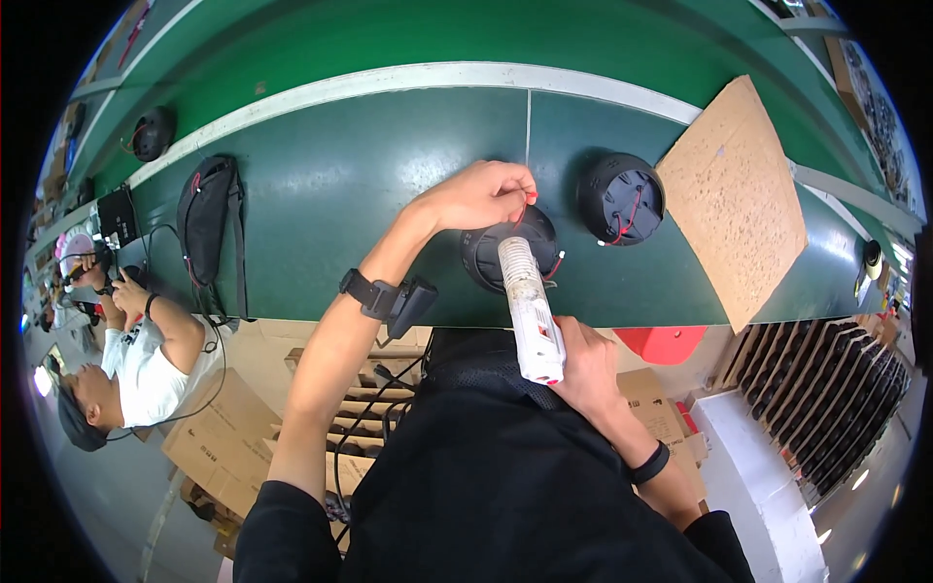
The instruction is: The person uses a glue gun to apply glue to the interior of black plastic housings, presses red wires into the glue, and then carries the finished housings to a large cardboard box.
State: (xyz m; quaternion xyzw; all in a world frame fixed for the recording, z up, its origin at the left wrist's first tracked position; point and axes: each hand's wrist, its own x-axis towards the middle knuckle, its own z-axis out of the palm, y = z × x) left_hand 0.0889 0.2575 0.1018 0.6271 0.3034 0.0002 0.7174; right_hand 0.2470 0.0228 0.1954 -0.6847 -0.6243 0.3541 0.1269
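In front of me on the green workbench [369, 146] sits a round black housing [480, 260], partly hidden by my left hand and the tool. My left hand [478, 194] is closed in a pinch above its far rim, on a thin red wire [521, 216] that runs down to the housing. My right hand [586, 367] is wrapped round the lower part of a white heat gun [533, 325]. The gun's ribbed, stained nozzle end reaches over the housing near the wire. A second round black housing [622, 199] with red wires lies open-side up to the right.
A brown cardboard sheet [737, 204] lies at the right, overhanging the bench's front edge. A black bag [210, 223] is at the left. Under the bench are a red stool [663, 343] and divided cartons [816, 398]. A co-worker [136, 374] works at the far left.
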